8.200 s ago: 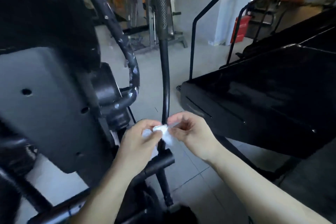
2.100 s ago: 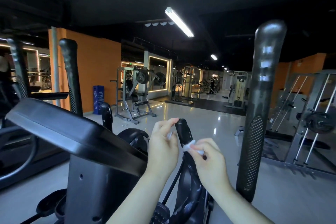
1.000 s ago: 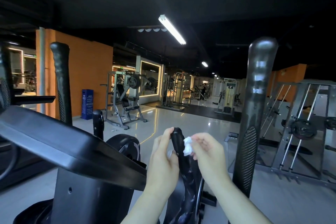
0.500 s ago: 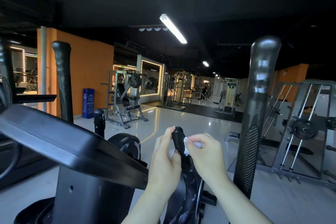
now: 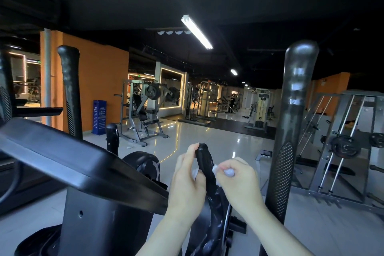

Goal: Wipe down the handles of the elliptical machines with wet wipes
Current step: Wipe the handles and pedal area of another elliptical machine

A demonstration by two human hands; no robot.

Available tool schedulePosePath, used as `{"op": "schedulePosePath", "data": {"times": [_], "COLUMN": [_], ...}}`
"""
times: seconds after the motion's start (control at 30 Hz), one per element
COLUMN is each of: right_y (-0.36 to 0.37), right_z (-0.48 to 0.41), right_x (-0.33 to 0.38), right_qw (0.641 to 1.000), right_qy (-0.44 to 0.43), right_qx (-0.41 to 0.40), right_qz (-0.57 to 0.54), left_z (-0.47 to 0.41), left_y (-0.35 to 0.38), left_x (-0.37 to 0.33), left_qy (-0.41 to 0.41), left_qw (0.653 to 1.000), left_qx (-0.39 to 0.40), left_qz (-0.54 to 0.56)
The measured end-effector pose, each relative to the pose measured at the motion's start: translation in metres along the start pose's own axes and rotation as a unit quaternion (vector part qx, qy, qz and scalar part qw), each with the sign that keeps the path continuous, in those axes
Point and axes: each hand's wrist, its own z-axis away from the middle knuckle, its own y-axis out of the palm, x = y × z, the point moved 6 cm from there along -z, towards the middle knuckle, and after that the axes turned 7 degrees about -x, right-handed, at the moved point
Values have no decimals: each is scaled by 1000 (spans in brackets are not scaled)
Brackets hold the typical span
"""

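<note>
Both hands curl around the short black curved rubber handle (image 5: 204,164): left hand (image 5: 188,181) grips it, right hand (image 5: 236,178) pinches a crumpled white wet wipe (image 5: 216,169) against its right side.

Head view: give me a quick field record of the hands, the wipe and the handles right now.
setting: gym floor, elliptical in front
left hand: grips the short black handle near its top, thumb up along it
right hand: pinches the white wet wipe against the handle's right side
wipe: bunched, part of it showing by the left palm
tall right handle: untouched, upright
tall left handle: untouched
console: black, at left, tilted
</note>
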Motion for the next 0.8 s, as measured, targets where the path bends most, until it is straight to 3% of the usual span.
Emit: {"op": "schedulePosePath", "data": {"times": [0.27,0.37,0.53,0.8], "right_y": [11,11,5,9], "right_z": [-1,4,-3,0], "right_x": [9,2,2,6], "right_qw": [998,998,997,998], "right_qy": [-19,-50,-15,-23], "right_qx": [-5,-3,58,20], "right_qz": [-64,-36,47,-51], "left_z": [0,1,1,-1], "left_y": [-1,0,0,-1], "left_x": [2,1,-1,3], "left_qy": [-1,1,-2,-7], "left_qw": [1000,1000,1000,1000], "left_qx": [1,-2,2,9], "left_qz": [-1,-3,2,2]}}
